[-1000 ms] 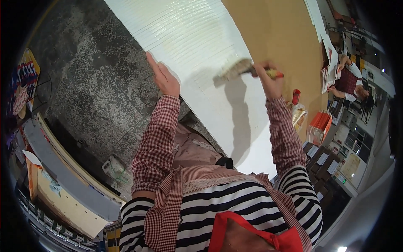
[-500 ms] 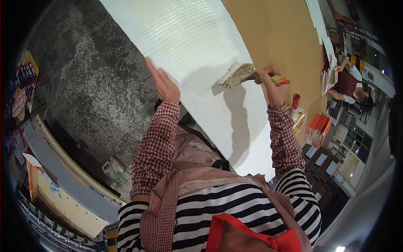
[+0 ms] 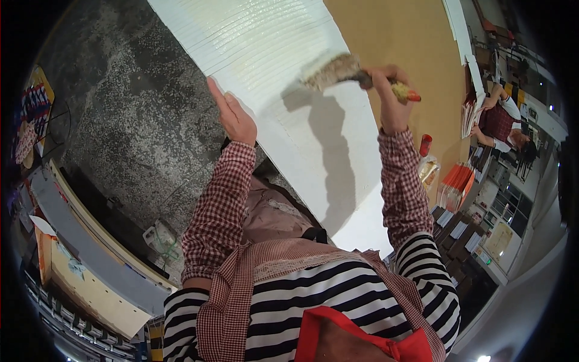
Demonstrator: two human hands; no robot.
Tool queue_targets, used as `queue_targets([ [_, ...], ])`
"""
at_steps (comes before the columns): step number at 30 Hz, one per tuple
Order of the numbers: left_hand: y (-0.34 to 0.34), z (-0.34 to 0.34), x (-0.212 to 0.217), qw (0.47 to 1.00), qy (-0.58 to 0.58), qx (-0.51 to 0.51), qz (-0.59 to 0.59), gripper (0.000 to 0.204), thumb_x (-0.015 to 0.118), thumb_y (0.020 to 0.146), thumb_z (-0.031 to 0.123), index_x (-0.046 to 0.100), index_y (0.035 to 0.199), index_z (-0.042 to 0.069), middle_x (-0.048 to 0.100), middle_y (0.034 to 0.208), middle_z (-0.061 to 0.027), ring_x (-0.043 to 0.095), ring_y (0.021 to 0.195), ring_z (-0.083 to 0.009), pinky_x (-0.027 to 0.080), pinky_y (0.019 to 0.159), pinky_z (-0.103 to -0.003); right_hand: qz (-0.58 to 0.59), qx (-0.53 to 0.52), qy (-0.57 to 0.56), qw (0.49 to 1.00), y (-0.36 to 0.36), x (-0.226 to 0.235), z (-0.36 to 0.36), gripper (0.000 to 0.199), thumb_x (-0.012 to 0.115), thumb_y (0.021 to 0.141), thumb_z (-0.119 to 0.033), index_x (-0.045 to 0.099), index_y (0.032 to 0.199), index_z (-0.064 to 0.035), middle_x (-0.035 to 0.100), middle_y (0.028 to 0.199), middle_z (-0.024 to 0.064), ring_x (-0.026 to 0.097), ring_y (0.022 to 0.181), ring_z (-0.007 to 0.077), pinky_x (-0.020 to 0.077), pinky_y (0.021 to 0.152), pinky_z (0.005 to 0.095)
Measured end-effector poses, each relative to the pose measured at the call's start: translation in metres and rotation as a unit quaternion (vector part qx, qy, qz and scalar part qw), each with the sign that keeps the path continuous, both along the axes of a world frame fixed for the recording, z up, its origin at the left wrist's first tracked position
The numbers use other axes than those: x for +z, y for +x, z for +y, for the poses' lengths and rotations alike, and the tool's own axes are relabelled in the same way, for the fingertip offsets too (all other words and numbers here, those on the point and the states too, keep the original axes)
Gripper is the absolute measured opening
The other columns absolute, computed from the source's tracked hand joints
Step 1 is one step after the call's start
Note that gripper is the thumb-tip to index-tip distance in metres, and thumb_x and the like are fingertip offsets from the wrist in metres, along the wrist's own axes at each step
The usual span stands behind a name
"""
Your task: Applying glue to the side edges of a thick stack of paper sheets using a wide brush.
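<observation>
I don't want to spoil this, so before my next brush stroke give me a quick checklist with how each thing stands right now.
1. Brush gripped in the right hand: ok.
2. Left hand flat along the left edge of the white surface: ok.
3. Gloss even over the white surface: not ok; the far, lined part shines, the near part looks matt.
4. Red cylinder apart from the brush: ok, it lies beyond the right forearm.
5. Right sleeve off the white surface: cannot tell from above.
6. Enough liquid on the bristles: cannot tell.
</observation>
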State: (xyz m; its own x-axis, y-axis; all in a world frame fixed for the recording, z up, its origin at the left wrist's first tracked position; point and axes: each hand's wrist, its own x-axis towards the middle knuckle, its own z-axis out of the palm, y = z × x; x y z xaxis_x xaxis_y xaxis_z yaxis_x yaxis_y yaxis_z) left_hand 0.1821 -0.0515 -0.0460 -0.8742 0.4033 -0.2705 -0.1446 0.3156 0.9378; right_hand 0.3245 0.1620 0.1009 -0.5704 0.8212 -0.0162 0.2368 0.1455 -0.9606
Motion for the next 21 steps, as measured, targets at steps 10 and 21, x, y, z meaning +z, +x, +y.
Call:
queue_targets([
  [10,-0.003,0.0,0.003,0.998,0.017,0.007,-0.054,0.055,0.022,0.107,0.025,0.007,0.156,0.005,0.036,0.149,-0.0297,0.046,0.129,-0.0392,0.041,0.104,-0.041,-0.067,0.002,0.007,0.998,-0.004,0.016,-0.019,0.015,0.07,0.087,-0.009,0.064,0.08,0.0029,0.064,0.07,0.0046,0.061,0.065,0.0104,0.0511,0.064,0.0246],
  [21,-0.001,0.003,0.002,0.995,0.038,0.036,0.09,0.054,0.024,0.107,0.026,0.011,0.156,0.007,0.062,0.114,-0.0223,0.064,0.094,-0.0248,0.05,0.084,-0.037,-0.158,0.122,0.2,0.959,0.004,0.017,-0.051,0.012,0.072,0.081,-0.002,0.062,0.076,0.0035,0.059,0.07,0.0038,0.054,0.067,0.0087,0.0439,0.061,0.0249],
])
